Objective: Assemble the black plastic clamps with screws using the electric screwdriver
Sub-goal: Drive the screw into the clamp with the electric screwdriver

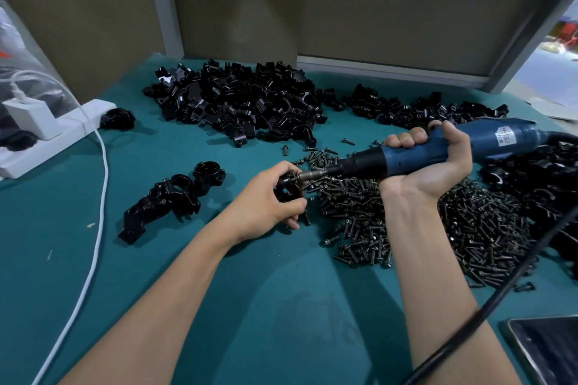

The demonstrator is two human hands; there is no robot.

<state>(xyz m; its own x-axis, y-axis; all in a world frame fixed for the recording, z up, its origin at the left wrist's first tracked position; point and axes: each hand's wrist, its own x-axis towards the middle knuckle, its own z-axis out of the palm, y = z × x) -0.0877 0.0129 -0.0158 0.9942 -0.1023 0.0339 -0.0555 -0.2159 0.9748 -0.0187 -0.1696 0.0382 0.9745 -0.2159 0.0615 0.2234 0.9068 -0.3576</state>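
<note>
Near centre of the teal-matted counter (266,306), left hand (266,200) pinches a small black plastic clamp (289,191), fingers (281,169) curled round it. Right hand (428,166) clenches the blue cylindrical electric screwdriver (416,153), bit on the clamp. Clamp judged light, rigid, glossy-slick: hold by its flanks. Heap of dark threaded metal screws (453,222) lies right.

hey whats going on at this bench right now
A person is assembling black clamps. The left hand grips a clamp while the right hand holds the blue electric screwdriver, its bit against that clamp. Beside it lie loose screws; unassembled parts are piled behind, assembled clamps at left.
</note>
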